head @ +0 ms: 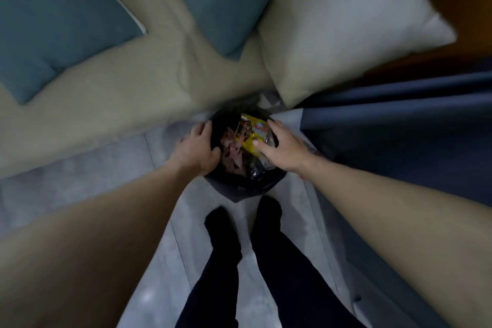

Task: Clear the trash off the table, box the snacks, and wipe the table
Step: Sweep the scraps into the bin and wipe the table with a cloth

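Note:
A small trash bin lined with a black bag point(239, 189) stands on the floor between the sofa and a blue curtain. It holds a yellow snack wrapper point(251, 132), pinkish scraps and clear plastic. My left hand point(198, 148) grips the bag's left rim, thumb curled over the edge. My right hand point(285, 146) is above the bin's right side, fingers spread and fairly straight over the yellow wrapper and the clear plastic. Whether it touches them I cannot tell. The frame is blurred.
A beige sofa point(119, 104) with two teal cushions point(53, 21) and a white cushion point(343, 24) fills the far side. A dark blue curtain point(399, 120) hangs at the right. My legs in dark trousers point(239, 261) stand on the grey floor just before the bin.

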Demonstrator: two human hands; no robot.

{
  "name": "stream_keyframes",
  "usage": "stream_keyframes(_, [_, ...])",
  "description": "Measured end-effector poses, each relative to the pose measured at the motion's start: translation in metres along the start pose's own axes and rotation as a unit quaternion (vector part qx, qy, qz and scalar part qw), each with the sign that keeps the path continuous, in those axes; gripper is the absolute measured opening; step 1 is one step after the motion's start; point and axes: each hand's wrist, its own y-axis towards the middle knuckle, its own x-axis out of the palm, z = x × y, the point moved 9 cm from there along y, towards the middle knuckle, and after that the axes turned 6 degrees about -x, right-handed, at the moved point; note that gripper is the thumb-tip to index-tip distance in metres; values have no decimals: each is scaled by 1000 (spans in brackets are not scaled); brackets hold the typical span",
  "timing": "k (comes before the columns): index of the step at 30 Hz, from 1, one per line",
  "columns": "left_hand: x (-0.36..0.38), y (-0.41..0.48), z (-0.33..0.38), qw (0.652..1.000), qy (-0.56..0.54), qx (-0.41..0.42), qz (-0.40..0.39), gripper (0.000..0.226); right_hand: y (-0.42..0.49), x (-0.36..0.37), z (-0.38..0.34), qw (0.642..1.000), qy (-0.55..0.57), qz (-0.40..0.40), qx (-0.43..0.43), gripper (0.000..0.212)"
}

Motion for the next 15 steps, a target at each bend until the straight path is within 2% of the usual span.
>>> stream_keyframes(4, [-83,-51,34,995,55,40,75,69,-39,-63,-51,999,-32,24,-9,81])
stream_keyframes(7, [-142,-94,57,988,72,60,121,68,-74,-114,-94,995,-82,48,-25,86])
stream_keyframes(10, [-196,-140,83,980,89,81,157,68,-114,-166,-135,986,-136,85,-36,82])
stream_keyframes(15, [-277,-222,129,970,72,113,204,67,-186,-242,-189,976,-171,125,-42,80])
